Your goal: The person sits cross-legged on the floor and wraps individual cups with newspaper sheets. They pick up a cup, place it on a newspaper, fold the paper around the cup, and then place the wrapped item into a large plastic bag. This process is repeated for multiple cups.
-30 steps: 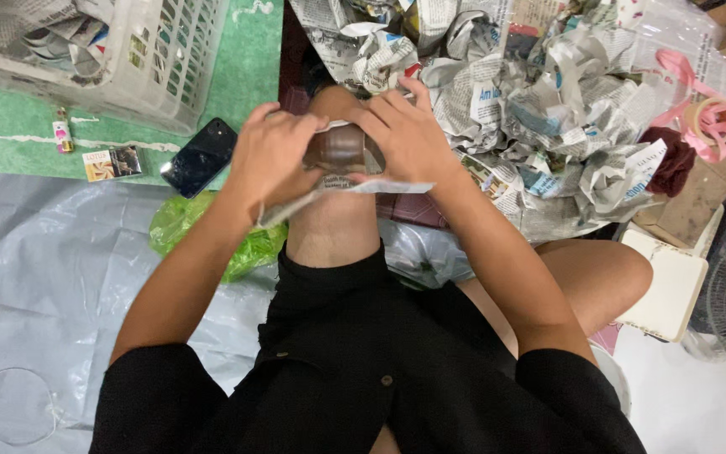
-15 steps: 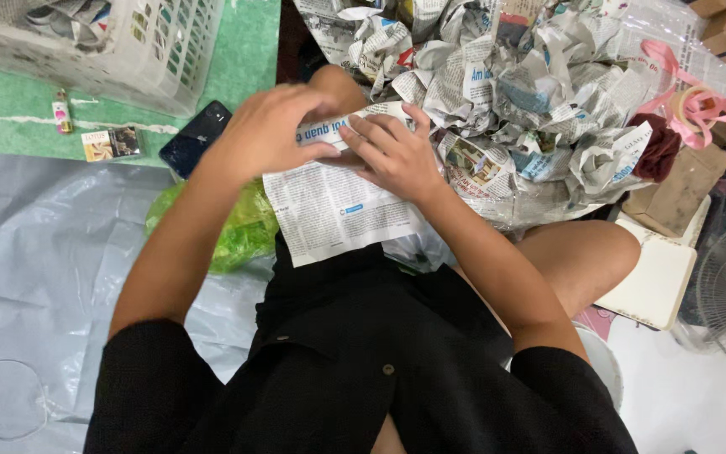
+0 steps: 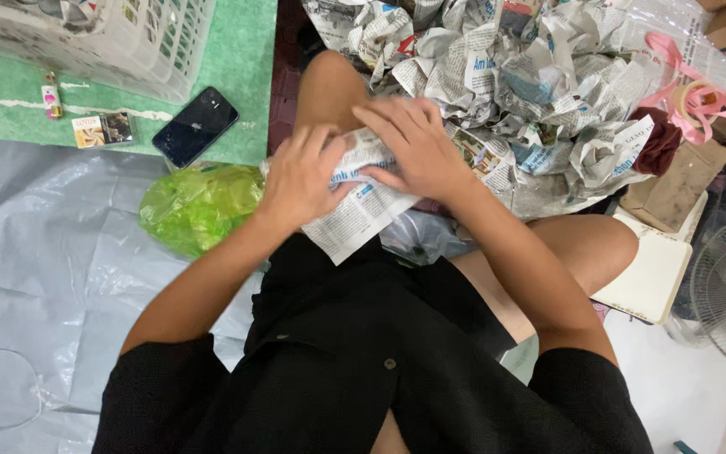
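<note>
Left hand: my left hand (image 3: 300, 176) lies palm down on the newspaper sheet (image 3: 355, 210), fingers curled over its left edge, pressing it against my knee.
Right hand: my right hand (image 3: 409, 147) rests flat on the same sheet's upper part, fingers spread, pinning it rather than clasping it.
Sheet: it lies on my raised left thigh, its lower corner hanging free over my black shorts.
What the paper covers: I cannot tell.
Nearby: a pile of crumpled newspaper (image 3: 531, 92) just beyond my right hand; a green plastic bag (image 3: 199, 206) beside my left wrist; a black phone (image 3: 195, 126) on the green mat (image 3: 245, 67); a white basket (image 3: 128, 42) farther left.
</note>
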